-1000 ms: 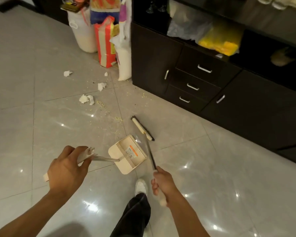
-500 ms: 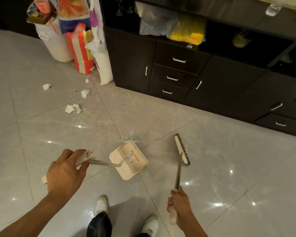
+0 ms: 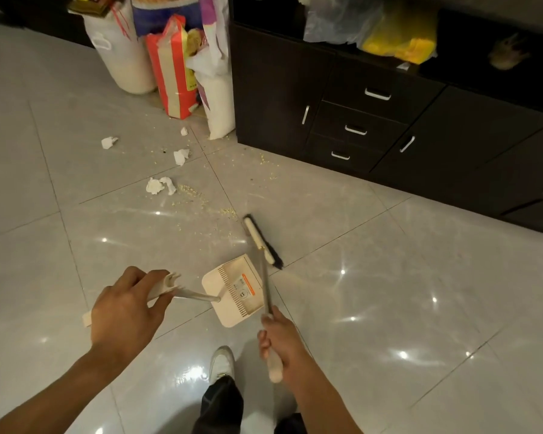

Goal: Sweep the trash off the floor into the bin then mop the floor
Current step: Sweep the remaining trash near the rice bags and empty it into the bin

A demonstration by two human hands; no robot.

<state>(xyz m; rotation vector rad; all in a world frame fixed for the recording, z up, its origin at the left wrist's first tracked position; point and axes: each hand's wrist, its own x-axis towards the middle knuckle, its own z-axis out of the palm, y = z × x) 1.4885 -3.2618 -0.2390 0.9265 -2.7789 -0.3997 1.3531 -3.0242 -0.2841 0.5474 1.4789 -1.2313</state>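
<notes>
Glossy grey floor holds tissues and crumbs at centre-left, while our left hand grips the dustpan and right hand grips the broom, so a hard stroke could scatter crumbs under the cabinet.

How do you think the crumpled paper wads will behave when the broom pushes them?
The paper wads look light and crumpled, so they will probably tumble and skid on the glossy floor. Some may slip past the broom.
</notes>
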